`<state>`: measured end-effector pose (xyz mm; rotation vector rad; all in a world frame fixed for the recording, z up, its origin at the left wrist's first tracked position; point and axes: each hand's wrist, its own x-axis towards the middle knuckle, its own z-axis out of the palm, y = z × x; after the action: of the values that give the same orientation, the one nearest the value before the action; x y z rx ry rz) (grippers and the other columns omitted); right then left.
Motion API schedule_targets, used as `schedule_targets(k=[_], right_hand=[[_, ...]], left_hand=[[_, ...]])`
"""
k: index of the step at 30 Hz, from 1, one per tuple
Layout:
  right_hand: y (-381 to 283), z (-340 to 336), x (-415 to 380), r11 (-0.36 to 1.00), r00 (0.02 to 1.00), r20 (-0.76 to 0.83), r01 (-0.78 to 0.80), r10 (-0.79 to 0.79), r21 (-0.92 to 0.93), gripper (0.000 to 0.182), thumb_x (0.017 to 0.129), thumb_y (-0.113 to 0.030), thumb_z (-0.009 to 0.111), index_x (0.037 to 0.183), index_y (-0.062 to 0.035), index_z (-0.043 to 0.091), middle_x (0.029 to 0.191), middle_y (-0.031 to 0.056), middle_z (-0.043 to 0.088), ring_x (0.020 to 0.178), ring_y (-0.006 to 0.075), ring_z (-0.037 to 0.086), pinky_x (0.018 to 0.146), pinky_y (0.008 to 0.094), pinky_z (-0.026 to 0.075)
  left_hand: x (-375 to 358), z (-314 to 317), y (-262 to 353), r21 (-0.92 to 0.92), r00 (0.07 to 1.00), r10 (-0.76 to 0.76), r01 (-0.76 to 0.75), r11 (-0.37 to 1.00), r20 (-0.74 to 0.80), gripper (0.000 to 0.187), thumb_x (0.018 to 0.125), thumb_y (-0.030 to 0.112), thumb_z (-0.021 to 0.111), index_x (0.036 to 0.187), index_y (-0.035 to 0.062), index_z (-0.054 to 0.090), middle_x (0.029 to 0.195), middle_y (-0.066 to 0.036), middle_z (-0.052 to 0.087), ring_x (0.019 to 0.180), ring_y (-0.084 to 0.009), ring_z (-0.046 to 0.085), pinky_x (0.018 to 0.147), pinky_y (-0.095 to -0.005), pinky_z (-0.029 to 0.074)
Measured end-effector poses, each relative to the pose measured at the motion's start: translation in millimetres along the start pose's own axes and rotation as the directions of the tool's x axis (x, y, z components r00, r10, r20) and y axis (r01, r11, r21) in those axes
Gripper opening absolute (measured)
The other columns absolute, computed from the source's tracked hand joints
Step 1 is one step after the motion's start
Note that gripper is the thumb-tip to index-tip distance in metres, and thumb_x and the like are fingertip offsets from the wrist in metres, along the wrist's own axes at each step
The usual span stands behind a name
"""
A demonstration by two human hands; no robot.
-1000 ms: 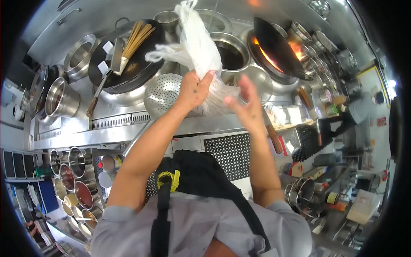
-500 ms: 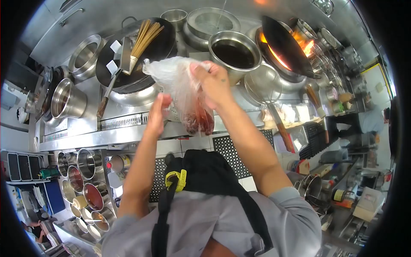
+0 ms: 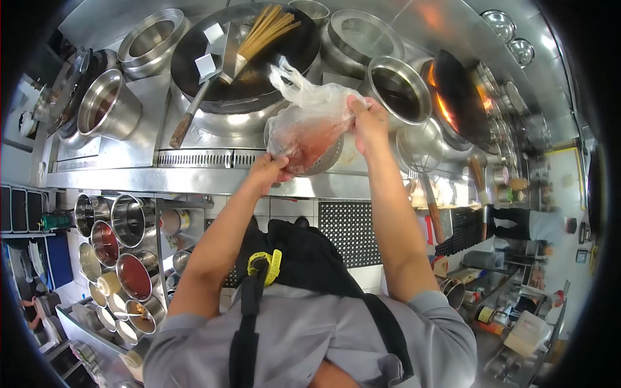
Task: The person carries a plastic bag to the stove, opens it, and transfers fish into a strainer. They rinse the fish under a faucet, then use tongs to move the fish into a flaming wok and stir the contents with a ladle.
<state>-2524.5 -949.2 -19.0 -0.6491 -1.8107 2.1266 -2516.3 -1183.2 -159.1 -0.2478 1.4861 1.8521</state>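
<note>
A clear plastic bag with reddish-brown contents is stretched between my two hands, above the front of the steel stove top. My left hand pinches its lower left corner. At the bag's upper right edge, my right hand has its fingers closed on the plastic. The bag's loose, crumpled end points up and to the left. Under it, a perforated round metal piece shows in part. Behind the bag stands a large black wok, holding a bamboo brush and a ladle or spatula with a wooden handle.
A pot of dark liquid stands right of the bag. Flames show beside a tilted black wok. A wire strainer lies in front of the pot. Sauce pots fill the lower left. A person's dark-clothed legs show at right.
My left hand, apart from the bag before, now grips its lower corner. The bag has swung from hanging to stretched at a slant. The view has shifted, moving the stove items rightward.
</note>
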Motion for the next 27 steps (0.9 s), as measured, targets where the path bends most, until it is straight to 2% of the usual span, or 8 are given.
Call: schedule_targets(k=[4, 6, 10, 15, 19, 22, 25, 27], right_hand=[[16, -6, -4, 0.967, 0.972, -0.085, 0.205, -0.22, -0.149, 0.022, 0.087, -0.011, 0.066, 0.105, 0.0008, 0.061, 0.084, 0.0052, 0.063, 0.071, 0.0141, 0.06, 0.059, 0.0286, 0.048], [7, -16, -13, 0.94, 0.965, -0.033, 0.243, -0.258, -0.239, 0.028, 0.086, -0.009, 0.066, 0.112, -0.0007, 0.06, 0.088, 0.0053, 0.063, 0.073, 0.0129, 0.059, 0.062, 0.0274, 0.048], [38, -42, -1, 0.783, 0.922, 0.276, 0.379, -0.272, -0.493, 0.044, 0.08, -0.01, 0.067, 0.122, -0.0066, 0.056, 0.098, 0.0178, 0.063, 0.081, 0.024, 0.062, 0.072, 0.0352, 0.051], [48, 5, -59, 0.262, 0.891, 0.41, 0.451, -0.197, -0.853, 0.029, 0.081, -0.02, 0.067, 0.108, -0.0079, 0.065, 0.11, 0.021, 0.055, 0.095, 0.0338, 0.062, 0.08, 0.0412, 0.052], [95, -3, -49, 0.227, 0.896, 0.396, 0.436, -0.201, -0.871, 0.017, 0.084, -0.023, 0.064, 0.092, -0.0081, 0.07, 0.104, 0.0189, 0.055, 0.095, 0.0339, 0.063, 0.078, 0.0424, 0.053], [85, -7, -41, 0.244, 0.855, 0.471, 0.515, -0.216, -0.822, 0.014, 0.083, -0.022, 0.066, 0.093, -0.014, 0.071, 0.095, 0.0155, 0.058, 0.086, 0.0343, 0.062, 0.074, 0.0437, 0.051], [54, 0, -42, 0.326, 0.846, 0.415, 0.517, -0.336, -0.791, 0.012, 0.083, -0.021, 0.065, 0.089, -0.0144, 0.073, 0.094, 0.015, 0.059, 0.087, 0.0332, 0.063, 0.075, 0.0436, 0.051], [27, 4, -42, 0.363, 0.835, 0.401, 0.531, -0.376, -0.765, 0.013, 0.083, -0.021, 0.064, 0.088, -0.0136, 0.073, 0.096, 0.0161, 0.061, 0.089, 0.0349, 0.062, 0.079, 0.0439, 0.05]], left_hand=[[4, 8, 20, 0.248, 0.974, 0.177, -0.138, 0.959, -0.144, 0.023, 0.095, 0.012, 0.049, 0.091, -0.004, 0.065, 0.073, -0.011, 0.066, 0.057, -0.0151, 0.064, 0.053, -0.0276, 0.054], [13, 4, 36, 0.422, 0.947, 0.32, -0.287, 0.86, -0.007, 0.023, 0.093, 0.013, 0.051, 0.086, -0.0037, 0.065, 0.071, -0.009, 0.066, 0.055, -0.0142, 0.062, 0.051, -0.0272, 0.051], [16, 26, 71, 0.46, 0.946, 0.318, -0.31, 0.832, 0.061, 0.016, 0.091, 0.013, 0.055, 0.084, 0.0018, 0.064, 0.067, -0.002, 0.06, 0.055, -0.0085, 0.054, 0.049, -0.0227, 0.044], [35, 51, 50, 0.532, 0.927, 0.359, -0.357, 0.768, 0.103, 0.015, 0.089, 0.013, 0.058, 0.082, 0.0013, 0.064, 0.066, -0.001, 0.059, 0.053, -0.0074, 0.051, 0.048, -0.0225, 0.04], [20, 60, 46, 0.431, 0.957, 0.283, -0.281, 0.857, 0.062, 0.017, 0.088, 0.016, 0.059, 0.083, 0.0004, 0.066, 0.063, -0.002, 0.057, 0.055, -0.0088, 0.053, 0.049, -0.0247, 0.04], [0, 26, 47, 0.738, 0.868, 0.486, -0.392, 0.55, 0.099, 0.023, 0.087, 0.023, 0.063, 0.094, 0.0007, 0.066, 0.072, -0.005, 0.062, 0.063, -0.0149, 0.058, 0.058, -0.0292, 0.046], [-40, -12, 49, 0.917, 0.852, 0.512, -0.288, 0.276, 0.114, 0.044, 0.08, 0.032, 0.071, 0.112, 0.0022, 0.062, 0.098, -0.016, 0.068, 0.089, -0.0304, 0.065, 0.08, -0.0375, 0.051], [-53, -40, 34, 0.959, 0.925, 0.356, -0.209, 0.191, 0.13, 0.053, 0.078, 0.033, 0.073, 0.119, 0.0025, 0.058, 0.104, -0.017, 0.066, 0.097, -0.033, 0.064, 0.085, -0.0401, 0.05]])
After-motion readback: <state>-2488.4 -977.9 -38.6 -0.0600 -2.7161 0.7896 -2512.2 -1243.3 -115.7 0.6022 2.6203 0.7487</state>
